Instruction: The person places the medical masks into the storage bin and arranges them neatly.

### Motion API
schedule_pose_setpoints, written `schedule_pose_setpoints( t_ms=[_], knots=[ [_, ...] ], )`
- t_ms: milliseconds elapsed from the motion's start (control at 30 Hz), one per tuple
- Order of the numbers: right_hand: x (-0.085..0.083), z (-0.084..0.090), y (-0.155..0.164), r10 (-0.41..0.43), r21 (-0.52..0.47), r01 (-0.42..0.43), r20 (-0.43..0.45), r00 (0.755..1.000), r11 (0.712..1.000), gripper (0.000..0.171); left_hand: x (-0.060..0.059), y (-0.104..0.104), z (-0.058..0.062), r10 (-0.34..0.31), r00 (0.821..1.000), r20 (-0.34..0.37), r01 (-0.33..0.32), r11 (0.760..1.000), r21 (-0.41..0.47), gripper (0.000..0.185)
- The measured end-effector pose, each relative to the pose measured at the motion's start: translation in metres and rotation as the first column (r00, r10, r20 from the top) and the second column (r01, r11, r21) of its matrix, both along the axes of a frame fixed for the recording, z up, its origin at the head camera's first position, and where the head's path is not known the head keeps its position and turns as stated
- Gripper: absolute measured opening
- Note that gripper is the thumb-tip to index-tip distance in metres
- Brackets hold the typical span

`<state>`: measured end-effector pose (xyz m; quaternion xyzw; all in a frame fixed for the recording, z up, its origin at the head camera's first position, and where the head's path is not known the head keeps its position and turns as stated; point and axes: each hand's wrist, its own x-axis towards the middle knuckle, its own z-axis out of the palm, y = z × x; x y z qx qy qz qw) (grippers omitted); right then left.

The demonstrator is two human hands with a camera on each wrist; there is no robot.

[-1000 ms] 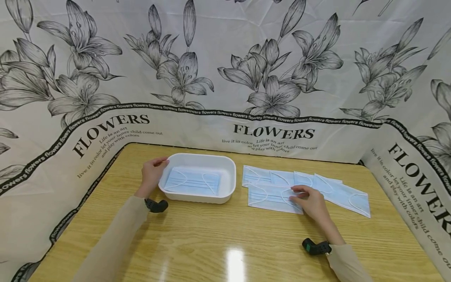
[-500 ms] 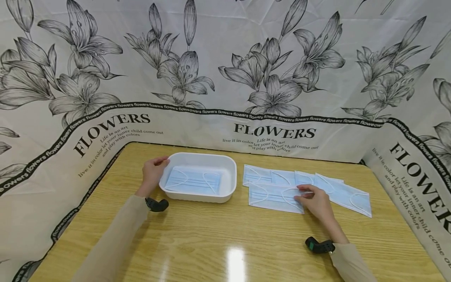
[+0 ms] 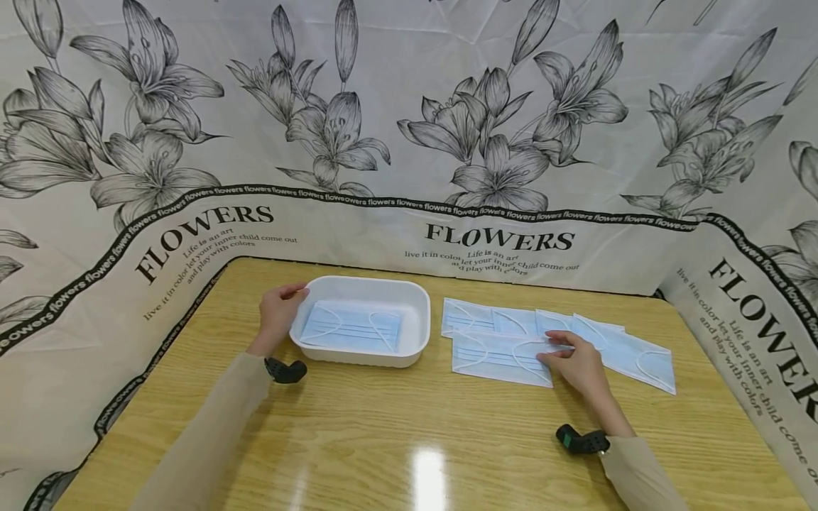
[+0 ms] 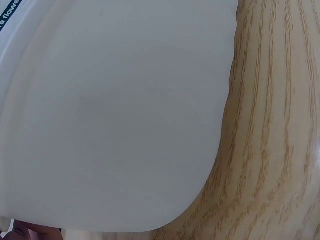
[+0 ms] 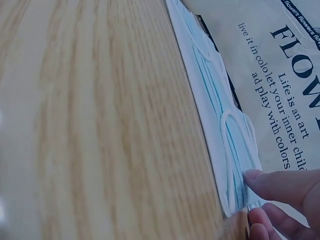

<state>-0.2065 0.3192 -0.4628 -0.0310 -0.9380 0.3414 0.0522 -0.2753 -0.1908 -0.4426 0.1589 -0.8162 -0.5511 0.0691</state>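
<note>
Right hand (image 3: 578, 365): moved a little to the right along the near mask (image 3: 501, 357), from its middle toward its right end.
Fingers (image 5: 280, 187): now laid on the right edge of that mask, at the ear loop.
Right wrist: shifted slightly to the right and a bit farther from the table edge.

Your left wrist camera was filled almost wholly by the white tray (image 4: 110, 115), seen very close; its smooth outer wall covered the left and middle of the view. The wall curved round at the lower right, where it met the wooden table (image 4: 275, 130). A sliver of patterned backdrop (image 4: 9, 14) with black lettering showed at top left. A scrap of your skin sat at bottom left, too little to tell which part.
</note>
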Motion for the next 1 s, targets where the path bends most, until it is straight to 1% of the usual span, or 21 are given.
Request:
schedule_pose_setpoints(
  t_ms=[233,367,533,733,867,1000],
  knots=[
    [-0.0020,-0.0003,0.0005,0.031,-0.017,-0.030,0.066,0.997,0.999,0.056,-0.0006,-0.0004,-0.0019,-0.001,1.000,-0.005,0.001,1.000,-0.001,0.036],
    [-0.0025,-0.0010,0.0000,0.034,-0.024,-0.032,0.089,0.995,0.999,0.058,-0.0014,-0.0016,-0.0038,0.002,1.000,-0.011,-0.002,1.000,-0.003,0.036],
    [-0.0015,-0.0013,0.0008,0.036,-0.024,-0.034,0.093,0.995,0.999,0.057,-0.0024,-0.0018,-0.0047,0.000,1.000,-0.014,0.000,1.000,-0.004,0.036],
    [0.0000,-0.0004,0.0040,0.059,-0.003,-0.059,0.104,0.993,0.998,0.055,-0.0021,-0.0008,-0.0054,-0.004,1.000,-0.014,0.004,1.000,-0.008,0.036],
    [0.0013,-0.0015,0.0039,0.058,-0.014,-0.057,0.112,0.992,0.998,0.056,-0.0015,-0.0006,-0.0055,-0.004,1.000,-0.019,0.004,1.000,-0.010,0.036],
    [0.0010,-0.0016,0.0035,0.056,-0.027,-0.054,0.092,0.994,0.998,0.054,-0.0018,-0.0014,-0.0048,0.003,1.000,-0.027,-0.004,1.000,-0.006,0.036]
  ],
)
